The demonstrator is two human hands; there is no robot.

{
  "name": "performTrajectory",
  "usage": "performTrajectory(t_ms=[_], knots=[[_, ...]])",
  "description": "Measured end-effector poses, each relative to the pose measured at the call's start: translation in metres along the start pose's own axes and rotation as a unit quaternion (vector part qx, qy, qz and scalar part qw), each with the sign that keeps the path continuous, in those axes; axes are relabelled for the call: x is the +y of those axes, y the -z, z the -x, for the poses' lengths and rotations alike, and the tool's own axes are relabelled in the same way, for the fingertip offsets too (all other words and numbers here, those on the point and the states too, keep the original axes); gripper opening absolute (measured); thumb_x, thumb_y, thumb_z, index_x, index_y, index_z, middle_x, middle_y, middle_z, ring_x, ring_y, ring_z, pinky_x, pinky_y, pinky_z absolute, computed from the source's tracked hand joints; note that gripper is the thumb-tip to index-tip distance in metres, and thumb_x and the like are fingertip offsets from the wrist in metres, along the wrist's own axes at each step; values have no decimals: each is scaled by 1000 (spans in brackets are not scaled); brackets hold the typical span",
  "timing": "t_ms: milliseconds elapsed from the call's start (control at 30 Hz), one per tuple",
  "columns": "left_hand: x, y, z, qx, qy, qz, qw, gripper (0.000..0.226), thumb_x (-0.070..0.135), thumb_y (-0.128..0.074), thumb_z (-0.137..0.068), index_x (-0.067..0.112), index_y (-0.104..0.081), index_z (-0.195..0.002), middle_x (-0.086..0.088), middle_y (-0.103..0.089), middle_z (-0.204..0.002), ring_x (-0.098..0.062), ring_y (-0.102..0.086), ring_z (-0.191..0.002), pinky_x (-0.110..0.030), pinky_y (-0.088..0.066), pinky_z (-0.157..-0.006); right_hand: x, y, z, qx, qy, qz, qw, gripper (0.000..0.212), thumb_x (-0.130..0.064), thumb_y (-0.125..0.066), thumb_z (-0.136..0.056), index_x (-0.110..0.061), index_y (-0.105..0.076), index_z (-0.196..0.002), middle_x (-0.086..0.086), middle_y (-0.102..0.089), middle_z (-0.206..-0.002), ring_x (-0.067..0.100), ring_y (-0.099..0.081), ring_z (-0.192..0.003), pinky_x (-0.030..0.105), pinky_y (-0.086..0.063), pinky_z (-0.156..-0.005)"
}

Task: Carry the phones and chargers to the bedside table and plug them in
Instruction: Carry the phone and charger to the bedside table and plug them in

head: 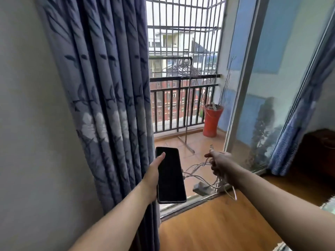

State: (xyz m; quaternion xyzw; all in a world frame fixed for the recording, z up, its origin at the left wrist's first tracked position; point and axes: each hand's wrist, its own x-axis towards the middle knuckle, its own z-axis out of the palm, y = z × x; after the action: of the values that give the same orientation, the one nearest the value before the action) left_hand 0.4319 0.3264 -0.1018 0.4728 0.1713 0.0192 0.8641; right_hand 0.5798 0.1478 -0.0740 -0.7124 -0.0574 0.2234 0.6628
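Your left hand (154, 171) grips the phone (171, 176), screen dark, thumb lying on the glass, just beside the blue curtain (101, 87). Your right hand (220, 163) is closed round a bundle of white charger cables (197, 166). One plug end sticks up above the fist. A grey charger block (201, 188) dangles below.

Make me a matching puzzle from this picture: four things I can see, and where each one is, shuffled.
Things:
1 phone
2 cable
3 flower pot
4 curtain

Where:
A standing on the balcony floor
B held in the right hand
C hanging in blue folds
D held in the left hand

Pairs: 1-D, 2-B, 3-A, 4-C.
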Motion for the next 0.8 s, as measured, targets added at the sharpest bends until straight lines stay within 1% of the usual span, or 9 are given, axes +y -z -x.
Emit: performTrajectory(t_ms=[100,200,300,367,467,567,633,733,800], knots=[[16,-4,-44,-29,16,15,999,84,61,-67,-70,-2,-57,-124,-27,-66,-104,-41,-67,-91,-46,-56,-79,-18,-2,-30,2,-13,-7,1000,36,-34,-42,-99,-8,-65,-92,-6,-41,-48,6,-35,-32,21,-26,-36],[27,-13,-96,-59,35,1,998,84,61,-69,-67,-1,-58,-123,-26,-66,-104,-39,-66,-91,-46,-56,-82,-28,8,-64,22,-20,-16,999,34,-30,-40,-100,-7,-64,-92,-3,-39,-53,8,-32,-36,23,-24,-42],[32,-25,-151,-87,49,-12,995,75,59,-73,-68,-1,-64,-113,-26,-66,-100,-40,-66,-89,-47,-54,-84,-31,22,-105,47,-35,-27,998,36,-33,-40,-101,-7,-61,-87,-1,-36,-56,9,-29,-37,23,-22,-44],[32,-33,-189,-103,62,-37,992,70,60,-73,-68,1,-70,-104,-25,-66,-99,-39,-66,-88,-46,-55,-81,-31,37,-140,65,-38,-47,996,39,-35,-41,-101,-7,-59,-82,0,-35,-56,8,-28,-35,23,-20,-42],[34,-52,-256,-109,89,-78,987,70,61,-73,-67,0,-72,-101,-24,-67,-98,-39,-67,-87,-43,-55,-77,-31,67,-205,89,-30,-89,992,33,-27,-42,-100,-4,-60,-85,3,-34,-55,9,-29,-34,25,-21,-44],[37,-85,-336,-107,113,-95,983,67,57,-74,-67,-2,-73,-100,-25,-68,-96,-38,-68,-84,-43,-56,-77,-30,100,-276,129,-34,-142,981,34,-25,-43,-99,-7,-60,-76,5,-33,-54,9,-29,-27,25,-22,-43],[35,-115,-394,-116,127,-110,979,67,55,-72,-69,-4,-72,-101,-25,-68,-93,-38,-68,-80,-42,-57,-73,-31,131,-316,157,-36,-191,968,35,-27,-44,-99,-9,-59,-73,5,-34,-53,9,-27,-26,23,-20,-43],[24,-169,-464,-138,150,-122,972,69,56,-64,-68,-5,-70,-101,-26,-68,-91,-38,-68,-74,-39,-58,-65,-36,182,-353,204,-24,-235,950,35,-26,-42,-100,-9,-54,-71,2,-34,-51,6,-24,-24,18,-18,-38],[15,-208,-499,-160,162,-127,965,70,57,-63,-68,-5,-70,-99,-27,-68,-89,-37,-68,-71,-38,-58,-64,-45,220,-364,241,-16,-235,942,37,-26,-43,-100,-9,-54,-70,2,-35,-51,6,-24,-24,21,-17,-41]])
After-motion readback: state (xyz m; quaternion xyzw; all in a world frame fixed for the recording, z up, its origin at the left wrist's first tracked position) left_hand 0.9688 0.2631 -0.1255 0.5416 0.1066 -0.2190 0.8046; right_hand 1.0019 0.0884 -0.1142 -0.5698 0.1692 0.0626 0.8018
